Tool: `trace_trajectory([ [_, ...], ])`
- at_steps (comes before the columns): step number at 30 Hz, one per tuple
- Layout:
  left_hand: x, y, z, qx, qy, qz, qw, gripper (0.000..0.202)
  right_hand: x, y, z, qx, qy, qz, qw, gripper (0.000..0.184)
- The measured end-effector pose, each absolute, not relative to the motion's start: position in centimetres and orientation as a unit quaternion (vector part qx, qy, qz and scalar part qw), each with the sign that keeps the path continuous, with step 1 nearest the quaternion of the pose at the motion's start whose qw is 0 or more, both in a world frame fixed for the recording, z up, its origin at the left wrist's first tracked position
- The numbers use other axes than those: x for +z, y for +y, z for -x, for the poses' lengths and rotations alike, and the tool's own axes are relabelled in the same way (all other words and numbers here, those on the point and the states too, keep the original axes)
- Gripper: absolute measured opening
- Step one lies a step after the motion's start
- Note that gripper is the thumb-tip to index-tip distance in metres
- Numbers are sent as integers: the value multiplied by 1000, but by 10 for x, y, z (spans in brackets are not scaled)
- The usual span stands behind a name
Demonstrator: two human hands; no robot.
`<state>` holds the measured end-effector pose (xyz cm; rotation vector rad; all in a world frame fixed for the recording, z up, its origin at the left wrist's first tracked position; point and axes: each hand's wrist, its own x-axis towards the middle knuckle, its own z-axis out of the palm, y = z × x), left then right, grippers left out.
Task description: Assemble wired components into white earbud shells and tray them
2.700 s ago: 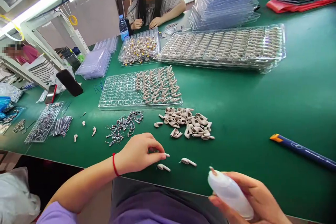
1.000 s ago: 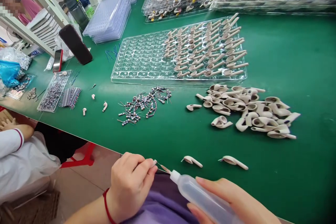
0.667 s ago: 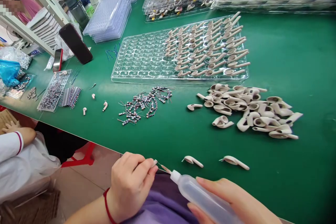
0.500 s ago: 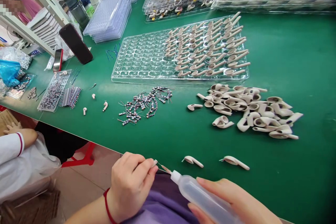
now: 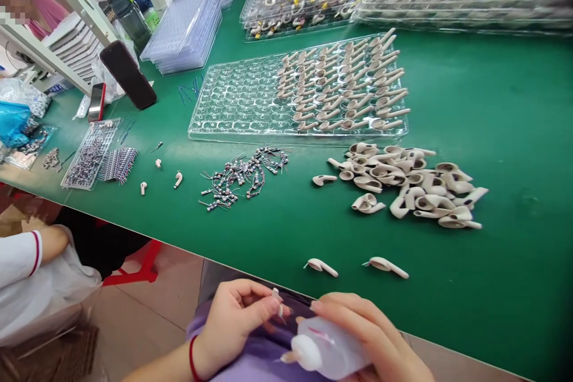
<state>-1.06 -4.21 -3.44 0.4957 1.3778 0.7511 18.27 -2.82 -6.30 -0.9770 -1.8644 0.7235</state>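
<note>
My left hand (image 5: 237,322), a red cord round its wrist, pinches a small white earbud shell (image 5: 276,293) above my lap; fingers cover much of it. Wrapped round a translucent squeeze bottle (image 5: 333,349) is my right hand (image 5: 380,334). The bottle's white cap and thin tip point left and down, apart from the shell. On the table beyond my hands lie two earbud shells, a nearer-left one (image 5: 323,267) and a right one (image 5: 388,267), each with fine wire at its head. Behind them is a heap of loose earbud shells (image 5: 403,176).
A clear tray (image 5: 237,95) holds rows of shells on its right side. Small wired parts (image 5: 244,176) lie in a pile at centre. Stacked trays (image 5: 183,30), a black phone (image 5: 129,74) and filled trays stand behind. A co-worker's arm (image 5: 49,245) is at left.
The bottle's tip has drawn away from the piece in my left hand and swung downward. My left hand has turned and shifted slightly right, still pinching it. The view has shifted slightly.
</note>
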Motion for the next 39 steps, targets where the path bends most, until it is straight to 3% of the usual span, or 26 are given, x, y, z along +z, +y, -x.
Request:
trace_trajectory([
  [4, -46, -38, 5, 348, 588, -145, 716, 45, -63, -21, -170, 226, -762, 370, 480, 34],
  [14, -52, -39, 1, 350, 591, -144, 712, 47, -62, -20, -165, 176, -781, 381, 463, 30],
  [24, -43, -32, -5, 355, 611, -135, 694, 50, -60, -19, -165, 177, -777, 381, 468, 28],
  [39, -54, -38, -1, 383, 606, -173, 676, 36, -63, -20, -162, 197, -772, 381, 469, 24],
])
